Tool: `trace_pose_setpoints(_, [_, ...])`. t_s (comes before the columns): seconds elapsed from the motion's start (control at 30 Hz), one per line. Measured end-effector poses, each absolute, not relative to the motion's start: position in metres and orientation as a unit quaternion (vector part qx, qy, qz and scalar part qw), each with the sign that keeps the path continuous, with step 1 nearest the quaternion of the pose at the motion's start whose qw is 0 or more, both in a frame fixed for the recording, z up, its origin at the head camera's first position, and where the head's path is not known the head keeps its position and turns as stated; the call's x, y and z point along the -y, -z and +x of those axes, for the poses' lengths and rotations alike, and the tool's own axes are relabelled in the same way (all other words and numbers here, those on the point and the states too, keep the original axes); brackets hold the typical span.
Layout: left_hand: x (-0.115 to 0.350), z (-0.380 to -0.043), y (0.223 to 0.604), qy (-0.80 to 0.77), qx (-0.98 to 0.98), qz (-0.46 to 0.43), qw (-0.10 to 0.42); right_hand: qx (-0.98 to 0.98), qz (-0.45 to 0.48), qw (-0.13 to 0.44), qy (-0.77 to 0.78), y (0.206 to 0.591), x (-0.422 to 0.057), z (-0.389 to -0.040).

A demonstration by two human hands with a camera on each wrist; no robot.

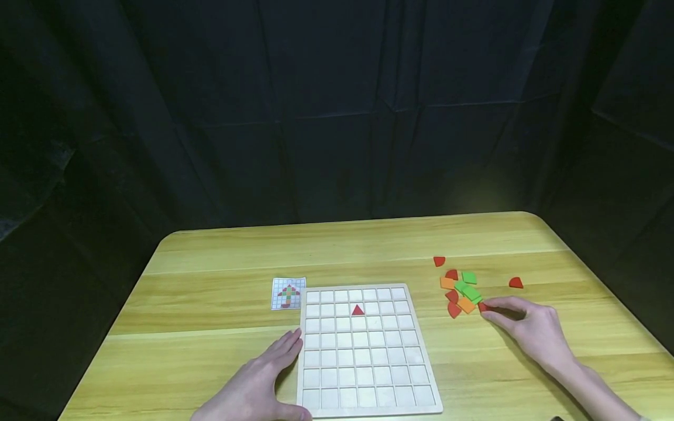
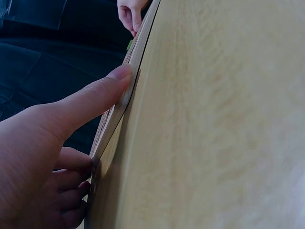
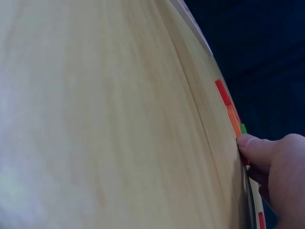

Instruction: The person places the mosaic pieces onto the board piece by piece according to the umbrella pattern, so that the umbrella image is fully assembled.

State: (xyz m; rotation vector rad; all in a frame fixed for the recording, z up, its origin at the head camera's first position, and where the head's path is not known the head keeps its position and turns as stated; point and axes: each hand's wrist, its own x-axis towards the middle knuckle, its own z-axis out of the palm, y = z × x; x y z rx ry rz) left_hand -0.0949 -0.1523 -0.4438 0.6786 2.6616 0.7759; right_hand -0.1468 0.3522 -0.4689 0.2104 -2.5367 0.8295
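Observation:
My left hand (image 1: 258, 377) rests against the white grid board (image 1: 371, 411), its long fingers along the left edge and its thumb at the near corner. The left wrist view shows the thumb touching the board's edge (image 2: 125, 95). On the board, a red triangle (image 1: 357, 310) lies in an upper middle square. Over to the right, my right hand (image 1: 537, 330) pinches a small red piece (image 1: 482, 307) between thumb and fingers, at the near side of a loose pile. The fingers partly hide its shape.
Green pieces (image 1: 471, 293), orange pieces (image 1: 466, 305) and red quarter-round pieces (image 1: 454, 310) form the pile. Separate red pieces lie behind it (image 1: 439, 261) and to its right (image 1: 516, 283). A printed pattern card (image 1: 281, 284) touches the board's upper left. Dark curtains (image 1: 337, 169) surround the wooden table (image 1: 210, 304).

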Motion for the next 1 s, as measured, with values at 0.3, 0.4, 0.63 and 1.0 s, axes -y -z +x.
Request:
trace_pose_setpoints(0.3, [0.154, -0.095, 0.445, -0.273, -0.921, 0.245, 0.133, 0.924, 0.065, 0.230, -0.298, 0.470, -0.352, -0.146])
trace_pose_setpoints(0.4, [0.154, -0.095, 0.445, -0.269, -0.922, 0.245, 0.132, 0.926, 0.055, 0.226, -0.298, 0.468, -0.351, -0.145])
trace_pose_setpoints(0.63, [0.153, -0.095, 0.445, -0.268, -0.922, 0.243, 0.135, 0.922, 0.047, 0.231, -0.308, 0.461, -0.341, -0.143])
trace_pose_setpoints(1.0, [0.153, -0.095, 0.445, -0.271, -0.921, 0.241, 0.140, 0.913, 0.065, 0.245, -0.320, 0.459, -0.319, -0.144])
